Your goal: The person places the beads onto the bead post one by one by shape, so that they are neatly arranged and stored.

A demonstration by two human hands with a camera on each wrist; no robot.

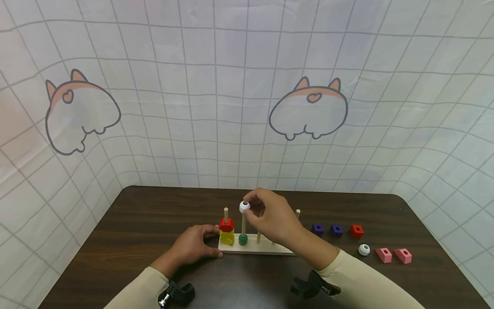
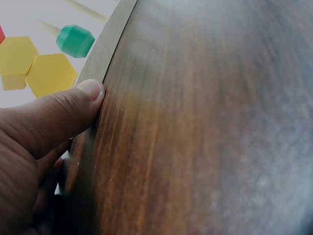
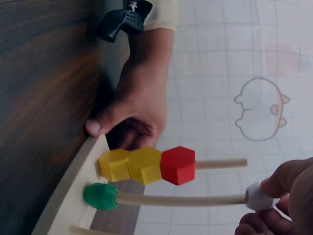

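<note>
My right hand [image 1: 272,214] pinches a white bead [image 1: 245,207] between thumb and fingers, right at the top of the second peg of a pale wooden peg board [image 1: 251,249]. Low on that same peg sits a green bead [image 3: 100,196]. On the leftmost peg, a red hexagonal bead [image 3: 178,165] tops two yellow ones [image 3: 145,165]. My left hand [image 1: 197,244] grips the board's left end, its thumb [image 2: 90,93] against the front edge in the left wrist view. More pegs stand to the right, partly hidden behind my right hand.
Right of the board on the dark wooden table [image 1: 154,206] lie two purple blocks [image 1: 317,229], a red block [image 1: 356,231], another white bead [image 1: 364,249] and two pink blocks [image 1: 384,255]. A white gridded curtain [image 1: 193,107] hangs behind the table and along its sides.
</note>
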